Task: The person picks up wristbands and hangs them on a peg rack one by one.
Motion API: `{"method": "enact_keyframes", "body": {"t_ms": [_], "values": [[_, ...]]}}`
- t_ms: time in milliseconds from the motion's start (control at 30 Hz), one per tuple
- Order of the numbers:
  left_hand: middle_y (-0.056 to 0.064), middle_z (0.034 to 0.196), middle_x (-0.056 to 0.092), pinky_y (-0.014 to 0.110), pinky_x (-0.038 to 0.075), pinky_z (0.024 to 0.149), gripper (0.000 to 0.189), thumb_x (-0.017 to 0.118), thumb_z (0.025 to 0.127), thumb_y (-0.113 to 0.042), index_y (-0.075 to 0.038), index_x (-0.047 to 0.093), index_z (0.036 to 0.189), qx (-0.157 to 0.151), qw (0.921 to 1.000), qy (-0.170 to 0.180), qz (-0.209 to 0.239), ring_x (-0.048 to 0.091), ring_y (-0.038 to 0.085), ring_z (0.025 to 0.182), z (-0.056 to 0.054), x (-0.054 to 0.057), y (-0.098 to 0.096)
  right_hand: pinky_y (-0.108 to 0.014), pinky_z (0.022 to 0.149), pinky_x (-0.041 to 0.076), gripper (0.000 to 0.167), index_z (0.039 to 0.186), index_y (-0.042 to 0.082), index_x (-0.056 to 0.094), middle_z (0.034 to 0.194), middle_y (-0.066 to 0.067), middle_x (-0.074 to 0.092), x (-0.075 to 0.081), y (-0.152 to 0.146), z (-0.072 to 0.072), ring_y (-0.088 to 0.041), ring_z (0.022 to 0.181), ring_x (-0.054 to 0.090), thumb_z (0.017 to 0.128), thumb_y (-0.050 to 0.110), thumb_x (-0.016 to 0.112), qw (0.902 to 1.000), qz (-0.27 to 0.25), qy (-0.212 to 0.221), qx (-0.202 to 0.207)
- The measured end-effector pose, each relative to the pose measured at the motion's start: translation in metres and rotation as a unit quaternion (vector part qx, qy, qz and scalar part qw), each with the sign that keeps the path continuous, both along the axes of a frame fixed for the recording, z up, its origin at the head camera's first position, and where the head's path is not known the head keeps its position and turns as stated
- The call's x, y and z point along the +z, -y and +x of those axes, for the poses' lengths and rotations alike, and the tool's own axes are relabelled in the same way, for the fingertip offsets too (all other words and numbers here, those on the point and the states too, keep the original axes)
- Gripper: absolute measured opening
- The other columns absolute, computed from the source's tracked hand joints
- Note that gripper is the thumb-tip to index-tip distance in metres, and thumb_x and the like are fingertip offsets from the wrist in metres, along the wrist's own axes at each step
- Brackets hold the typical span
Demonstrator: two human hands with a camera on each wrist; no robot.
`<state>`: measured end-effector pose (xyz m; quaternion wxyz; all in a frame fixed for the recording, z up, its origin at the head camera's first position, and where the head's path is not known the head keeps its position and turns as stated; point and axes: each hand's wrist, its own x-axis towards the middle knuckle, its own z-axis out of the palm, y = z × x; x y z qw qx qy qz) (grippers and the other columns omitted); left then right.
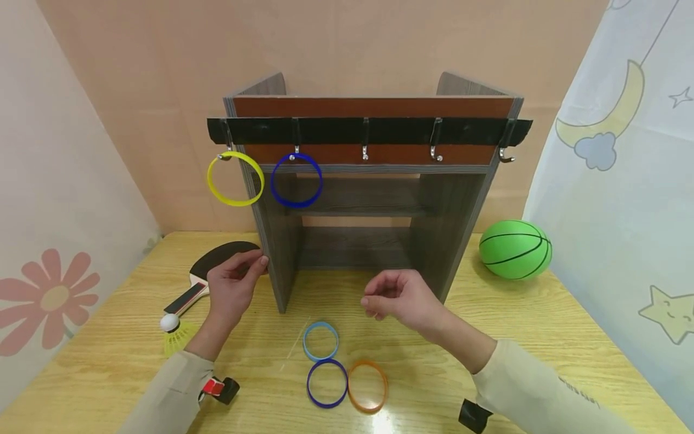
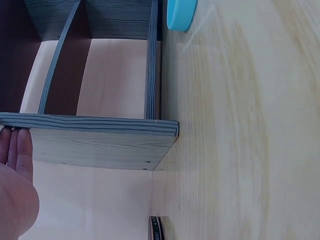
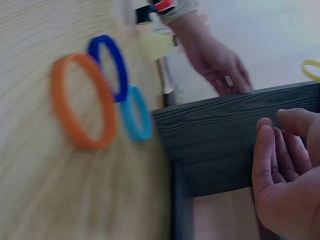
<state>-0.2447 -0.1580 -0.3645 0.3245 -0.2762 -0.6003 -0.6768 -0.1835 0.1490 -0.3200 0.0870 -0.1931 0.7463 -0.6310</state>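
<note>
With its fingertips, my left hand (image 1: 234, 283) touches the outer left side of the grey wooden shelf (image 1: 273, 265); in the left wrist view its fingers (image 2: 24, 152) lie against that side panel. My right hand (image 1: 403, 301), fingers loosely bent and holding nothing, hovers before the shelf's lower opening. A yellow ring (image 1: 212, 188) hangs from the leftmost hook, and a dark blue ring (image 1: 320, 184) from the second. On the table before the shelf lie a light blue ring (image 1: 305, 346), another dark blue ring (image 1: 309, 389) and an orange ring (image 3: 62, 102).
A black strip (image 1: 331, 131) with several hooks spans the shelf's upper front. On the table's left lie a table tennis paddle (image 1: 208, 260) and a yellow shuttlecock (image 1: 176, 339). A green ball (image 1: 515, 249) sits right of the shelf. Patterned sheets (image 1: 612, 211) line the sides.
</note>
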Motion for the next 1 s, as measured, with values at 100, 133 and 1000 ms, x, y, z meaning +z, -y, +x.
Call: {"method": "enact_keyframes", "body": {"t_ms": [100,133,1000], "values": [[0.01,0.082,0.069,0.025,0.057,0.063,0.013,0.062,0.08,0.02,0.019,0.064,0.093,0.008,0.9999,0.01,-0.001,0.067,0.014,0.068,0.0,0.0,0.001,-0.041,0.065,0.058,0.014,0.092,-0.005,0.063,0.082,-0.013,0.065,-0.016,-0.003,0.0,-0.027,0.072,0.063,0.084,0.004,0.071,0.9997,0.019,0.01,0.015],[0.009,0.082,0.069,0.026,0.057,0.063,0.013,0.063,0.08,0.02,0.018,0.065,0.093,0.012,0.9998,0.014,-0.003,0.067,0.015,0.068,0.0,0.0,0.001,-0.041,0.064,0.057,0.014,0.092,-0.005,0.063,0.081,-0.012,0.064,-0.022,-0.003,0.0,-0.026,0.072,0.063,0.083,0.003,0.07,0.9994,0.025,0.014,0.021],[0.012,0.081,0.069,0.023,0.057,0.062,0.014,0.062,0.079,0.022,0.019,0.064,0.092,0.007,0.9999,0.009,0.003,0.067,0.017,0.066,-0.001,-0.001,0.0,-0.016,0.05,0.047,0.011,0.077,0.008,0.067,0.066,0.007,0.058,-0.081,-0.01,0.012,-0.003,0.058,0.054,0.074,0.006,0.077,0.9766,0.18,-0.069,0.096]]}}
